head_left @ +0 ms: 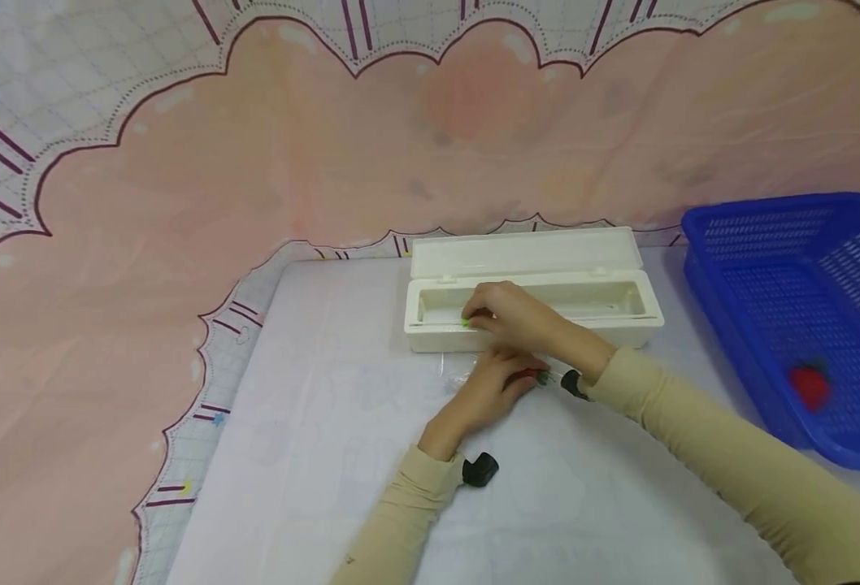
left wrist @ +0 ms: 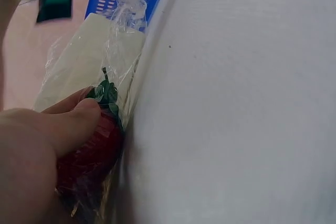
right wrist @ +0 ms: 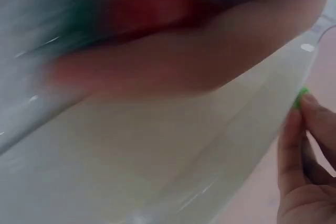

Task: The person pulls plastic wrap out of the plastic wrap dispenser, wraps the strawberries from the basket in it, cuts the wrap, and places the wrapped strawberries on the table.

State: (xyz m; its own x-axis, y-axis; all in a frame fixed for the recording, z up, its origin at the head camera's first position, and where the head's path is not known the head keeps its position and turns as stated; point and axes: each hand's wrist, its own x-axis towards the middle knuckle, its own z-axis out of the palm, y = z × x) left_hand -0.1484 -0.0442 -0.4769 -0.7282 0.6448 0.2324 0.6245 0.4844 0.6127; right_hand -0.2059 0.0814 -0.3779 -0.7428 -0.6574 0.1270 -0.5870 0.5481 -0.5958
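Observation:
My left hand (head_left: 484, 390) grips a red strawberry (left wrist: 100, 140) with green leaves, just in front of a long white box (head_left: 430, 340). Clear plastic film (left wrist: 123, 40) lies over the strawberry and runs along the box in the left wrist view. Above the left hand, my right hand (head_left: 514, 313) pinches a small green tab (right wrist: 301, 98) at the box's front edge, left of its middle. The box's lid (head_left: 525, 253) stands raised at the back. In the right wrist view the left hand and strawberry are blurred.
A blue plastic basket (head_left: 723, 357) stands to the right, with another red strawberry (head_left: 810, 386) in it. A white cloth (head_left: 313, 406) covers the table. Behind it hangs a patterned pink curtain (head_left: 371, 146). Black wrist devices (head_left: 479, 470) are strapped at both cuffs.

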